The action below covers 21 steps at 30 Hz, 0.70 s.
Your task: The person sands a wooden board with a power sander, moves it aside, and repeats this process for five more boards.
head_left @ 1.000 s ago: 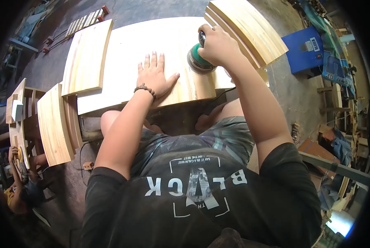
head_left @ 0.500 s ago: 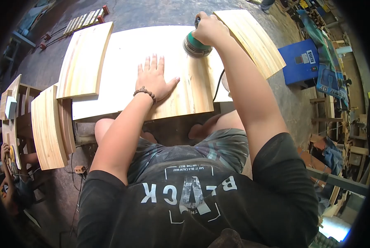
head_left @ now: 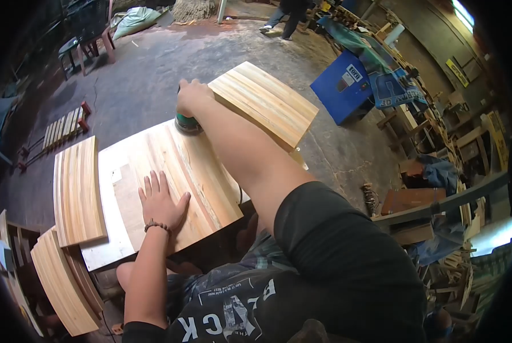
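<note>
A striped, glued-up wood panel (head_left: 196, 191) lies flat on a white-topped work surface (head_left: 99, 255) in front of me. My left hand (head_left: 163, 204) rests flat on the panel's near left part, fingers spread, a beaded bracelet on the wrist. At the panel's far end my right hand (head_left: 194, 98) grips a green power sander (head_left: 186, 122) from above, its round base down on the wood. My forearm hides part of the sander and the panel's right side. A dark cord shows below that forearm.
More wood panels lie at the right (head_left: 267, 103) and left (head_left: 79, 191), with another panel (head_left: 64, 280) nearer me. A blue box (head_left: 343, 88) stands on the floor beyond. Clamped slats (head_left: 62, 127) lie at the left. A person's legs (head_left: 284, 23) show at the back.
My view has tilted up and turned, showing more of the floor and the back. The right hand and sander now sit at the panel's far end. My left hand stays flat on the panel.
</note>
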### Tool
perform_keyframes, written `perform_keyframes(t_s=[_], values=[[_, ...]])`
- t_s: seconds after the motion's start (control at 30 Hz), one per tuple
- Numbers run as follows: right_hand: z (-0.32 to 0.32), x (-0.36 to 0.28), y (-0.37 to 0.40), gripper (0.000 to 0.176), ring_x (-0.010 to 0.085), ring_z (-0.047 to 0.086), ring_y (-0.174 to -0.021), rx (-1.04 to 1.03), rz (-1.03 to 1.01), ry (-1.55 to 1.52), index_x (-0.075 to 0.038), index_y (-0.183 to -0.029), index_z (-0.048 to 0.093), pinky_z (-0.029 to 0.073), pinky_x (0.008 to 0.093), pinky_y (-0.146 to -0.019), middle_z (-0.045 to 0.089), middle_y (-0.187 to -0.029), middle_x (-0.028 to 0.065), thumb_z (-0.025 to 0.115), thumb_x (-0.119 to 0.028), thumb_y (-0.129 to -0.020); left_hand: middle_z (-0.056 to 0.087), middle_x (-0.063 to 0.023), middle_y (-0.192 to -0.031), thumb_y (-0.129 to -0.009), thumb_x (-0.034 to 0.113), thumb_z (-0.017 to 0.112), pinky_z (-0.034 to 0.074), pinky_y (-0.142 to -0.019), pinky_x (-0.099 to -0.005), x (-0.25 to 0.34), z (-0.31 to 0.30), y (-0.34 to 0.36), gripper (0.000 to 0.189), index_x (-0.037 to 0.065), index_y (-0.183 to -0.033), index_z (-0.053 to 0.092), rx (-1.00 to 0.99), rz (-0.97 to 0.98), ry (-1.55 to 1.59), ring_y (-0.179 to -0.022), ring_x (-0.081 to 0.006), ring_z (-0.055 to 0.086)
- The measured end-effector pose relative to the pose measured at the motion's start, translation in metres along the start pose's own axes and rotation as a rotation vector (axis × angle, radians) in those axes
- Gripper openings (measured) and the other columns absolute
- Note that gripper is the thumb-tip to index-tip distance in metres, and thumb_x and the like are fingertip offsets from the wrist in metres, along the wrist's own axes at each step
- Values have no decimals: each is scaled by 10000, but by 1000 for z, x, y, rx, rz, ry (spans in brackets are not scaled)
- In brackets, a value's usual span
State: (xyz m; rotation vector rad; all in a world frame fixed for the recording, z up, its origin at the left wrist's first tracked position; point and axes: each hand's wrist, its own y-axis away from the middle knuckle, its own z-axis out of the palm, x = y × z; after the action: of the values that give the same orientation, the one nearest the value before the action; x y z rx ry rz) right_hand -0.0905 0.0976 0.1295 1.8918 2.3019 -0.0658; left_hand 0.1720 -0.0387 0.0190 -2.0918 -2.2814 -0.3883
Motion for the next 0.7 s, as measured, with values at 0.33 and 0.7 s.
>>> perform_keyframes(t_s=[0.33,0.7], values=[[0,2,20,606,430,659,-1367,-6,12,27,-79,-1524,539,578,478,-1112,602,-1493,256,731,-236,-972,264,-225,-1826,-1010,655,613,131,-1380,-561,-2,7,-2,1011,41,-1751,304,49,0,22,-1705,-388,203],[0,15,109,560,449,671,-1324,-20,-91,-4,-72,-1481,570,590,485,-1063,610,-1469,249,730,-221,-966,331,-205,-1802,-1083,486,557,201,-1365,-566,-19,32,-7,786,48,-1714,391,152,44,73,-1678,-393,272]])
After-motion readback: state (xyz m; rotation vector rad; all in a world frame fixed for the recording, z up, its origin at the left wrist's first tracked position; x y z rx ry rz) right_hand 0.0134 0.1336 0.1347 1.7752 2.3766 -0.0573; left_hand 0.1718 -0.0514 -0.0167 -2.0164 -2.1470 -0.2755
